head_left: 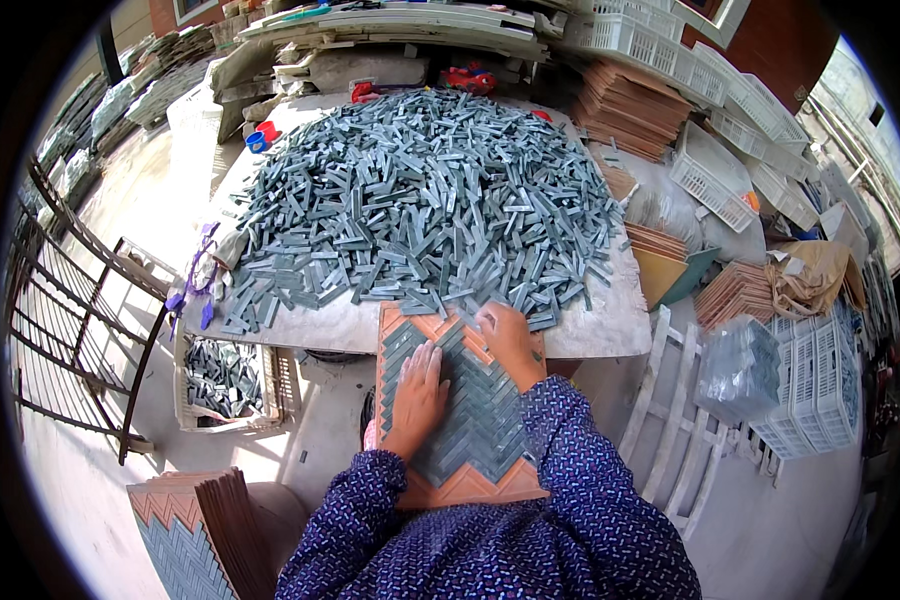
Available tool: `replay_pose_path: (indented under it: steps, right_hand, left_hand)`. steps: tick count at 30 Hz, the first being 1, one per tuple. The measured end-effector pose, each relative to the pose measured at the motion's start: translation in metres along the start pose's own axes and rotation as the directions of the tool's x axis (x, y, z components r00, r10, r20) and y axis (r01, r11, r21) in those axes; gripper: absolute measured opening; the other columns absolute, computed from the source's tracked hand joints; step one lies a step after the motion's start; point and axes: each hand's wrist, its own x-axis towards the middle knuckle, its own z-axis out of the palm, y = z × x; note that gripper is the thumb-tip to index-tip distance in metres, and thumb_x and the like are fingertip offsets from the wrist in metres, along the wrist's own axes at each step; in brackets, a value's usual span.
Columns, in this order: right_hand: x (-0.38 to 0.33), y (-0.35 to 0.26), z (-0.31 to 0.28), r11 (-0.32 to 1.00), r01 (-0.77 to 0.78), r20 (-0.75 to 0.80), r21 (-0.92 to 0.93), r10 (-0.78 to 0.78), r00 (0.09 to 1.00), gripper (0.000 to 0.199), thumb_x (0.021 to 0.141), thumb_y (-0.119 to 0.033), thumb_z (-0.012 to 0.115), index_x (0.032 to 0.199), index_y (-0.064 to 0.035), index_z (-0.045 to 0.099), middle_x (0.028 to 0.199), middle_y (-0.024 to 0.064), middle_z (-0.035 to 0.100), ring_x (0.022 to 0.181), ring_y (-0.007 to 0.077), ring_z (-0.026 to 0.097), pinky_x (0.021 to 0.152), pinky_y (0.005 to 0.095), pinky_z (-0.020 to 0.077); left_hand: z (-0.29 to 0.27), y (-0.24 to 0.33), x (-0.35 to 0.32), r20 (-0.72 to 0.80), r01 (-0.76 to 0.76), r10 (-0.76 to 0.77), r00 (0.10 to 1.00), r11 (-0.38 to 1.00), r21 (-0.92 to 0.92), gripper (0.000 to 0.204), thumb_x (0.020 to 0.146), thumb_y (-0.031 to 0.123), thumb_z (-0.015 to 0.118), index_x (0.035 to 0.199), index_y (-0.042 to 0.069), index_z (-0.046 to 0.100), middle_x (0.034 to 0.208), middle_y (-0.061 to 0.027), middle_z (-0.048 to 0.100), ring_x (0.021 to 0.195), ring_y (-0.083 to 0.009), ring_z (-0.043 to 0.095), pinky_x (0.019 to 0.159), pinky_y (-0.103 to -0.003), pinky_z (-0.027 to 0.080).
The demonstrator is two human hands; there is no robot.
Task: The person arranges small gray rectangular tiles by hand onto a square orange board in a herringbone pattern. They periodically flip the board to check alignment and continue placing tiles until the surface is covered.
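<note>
An orange-brown template board lies in front of me, tilted from the table's near edge toward my body. Grey-green stone strips fill much of it in a herringbone pattern; its zigzag edge shows bare at the far and near ends. My left hand rests flat on the strips at the left side, fingers stretched out. Over the board's far right part, my right hand has its fingers curled together; what they hold is blurred. Just beyond it spreads a large heap of loose stone strips on the table.
A crate of dark pieces stands below left. Stacked boards sit at lower left, one filled with strips. Metal railings rise at far left. White crates, a wrapped bundle and a slatted pallet are at right.
</note>
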Motion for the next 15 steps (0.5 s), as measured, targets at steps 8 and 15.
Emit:
replay_pose_path:
  steps: [8,15]
  right_hand:
    - [-0.023,0.006,-0.026,0.969,0.156,0.339,-0.192,-0.083,0.937,0.022,0.072,-0.004,0.063,0.093,-0.0064,0.065,0.097,0.0102,0.058,0.098,0.03,0.056,0.077,0.0386,0.0462]
    - [-0.008,0.0,-0.031,0.99,-0.026,0.192,0.142,-0.002,0.981,0.019,0.074,-0.011,0.066,0.09,-0.0017,0.062,0.077,0.0156,0.06,0.075,0.0353,0.059,0.067,0.042,0.0468]
  left_hand:
    - [0.006,-0.002,-0.002,0.14,-0.002,-0.005,0.99,0.999,0.046,0.058,0.086,0.027,0.059,0.134,0.0,0.041,0.141,-0.0157,0.04,0.133,-0.0293,0.035,0.111,-0.045,0.023]
    - [0.007,-0.003,-0.002,0.112,-0.009,0.003,0.994,0.998,0.055,0.057,0.085,0.026,0.06,0.132,0.0,0.043,0.139,-0.0159,0.042,0.131,-0.0289,0.037,0.11,-0.045,0.026]
